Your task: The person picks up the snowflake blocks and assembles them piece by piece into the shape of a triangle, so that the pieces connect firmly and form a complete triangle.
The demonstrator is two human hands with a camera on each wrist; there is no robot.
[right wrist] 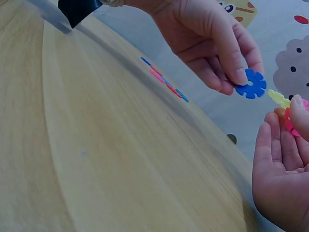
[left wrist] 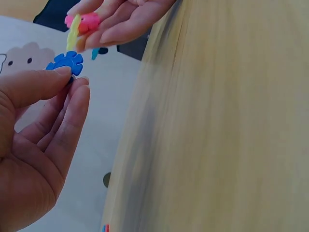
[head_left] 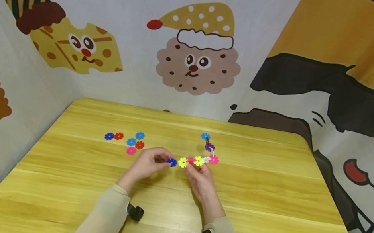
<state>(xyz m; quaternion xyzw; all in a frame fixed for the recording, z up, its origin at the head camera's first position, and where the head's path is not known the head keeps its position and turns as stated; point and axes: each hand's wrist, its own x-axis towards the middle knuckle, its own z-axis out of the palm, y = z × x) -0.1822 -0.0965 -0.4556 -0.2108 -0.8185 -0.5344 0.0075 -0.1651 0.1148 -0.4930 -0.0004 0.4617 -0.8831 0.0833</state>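
Between thumb and fingers, my left hand (head_left: 148, 164) pinches a dark blue notched disc (head_left: 171, 162). My right hand (head_left: 202, 181) holds a chain of linked notched discs near its left end, pinching a pink disc (right wrist: 291, 122). At that end a yellow disc (head_left: 183, 162) points toward the blue one, close to its edge. Beyond my right fingers the chain runs through another yellow disc (head_left: 198, 161), a white one (head_left: 206, 159) and a pink one (head_left: 214, 159). From there it bends away to a purple disc (head_left: 209, 147) and a light blue disc (head_left: 205, 136).
Loose discs lie on the wooden table (head_left: 52, 193) left of my hands: a dark blue one (head_left: 109, 136), a red one (head_left: 118, 136), and a group with light blue (head_left: 139, 135), red and pink (head_left: 131, 151) discs. A cartoon-printed cloth (head_left: 104, 88) hangs behind the table.
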